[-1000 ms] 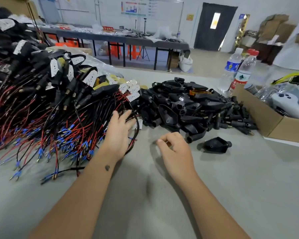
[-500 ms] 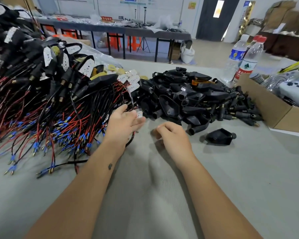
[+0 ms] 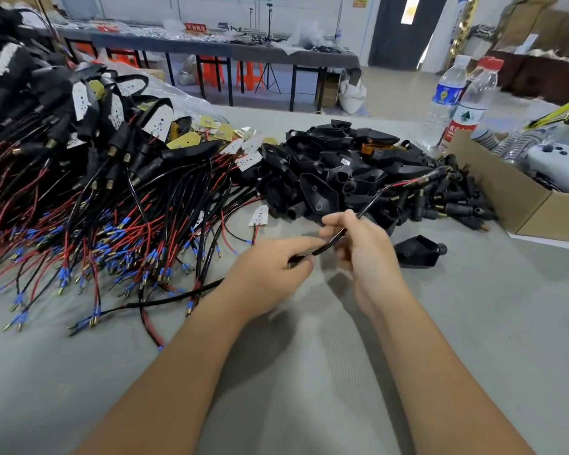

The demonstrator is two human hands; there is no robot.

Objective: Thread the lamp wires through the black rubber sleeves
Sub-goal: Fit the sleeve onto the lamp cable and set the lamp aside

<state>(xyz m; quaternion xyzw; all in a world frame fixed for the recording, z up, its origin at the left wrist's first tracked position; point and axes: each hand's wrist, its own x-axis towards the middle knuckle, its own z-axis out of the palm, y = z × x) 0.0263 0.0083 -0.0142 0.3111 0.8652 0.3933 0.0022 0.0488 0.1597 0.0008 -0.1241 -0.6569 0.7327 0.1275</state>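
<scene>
Big work table (image 3: 309,389) with a grey cloth-like top, pretty loaded up. On the left there's a huge tangle of red and black lamp wires (image 3: 112,231) with blue tips, spilling toward the front edge. Just right of that sits a heap of black rubber sleeves (image 3: 358,178), with one stray sleeve (image 3: 416,251) lying just in front of it. Far right there's an open cardboard box (image 3: 519,205), and two water bottles (image 3: 457,103) stand behind it.

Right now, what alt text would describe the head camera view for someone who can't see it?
Two hands, left hand and right hand, hold one thin black wire between them above a grey table. A tangle of red and black wires lies left; a heap of black rubber sleeves lies behind.
</scene>
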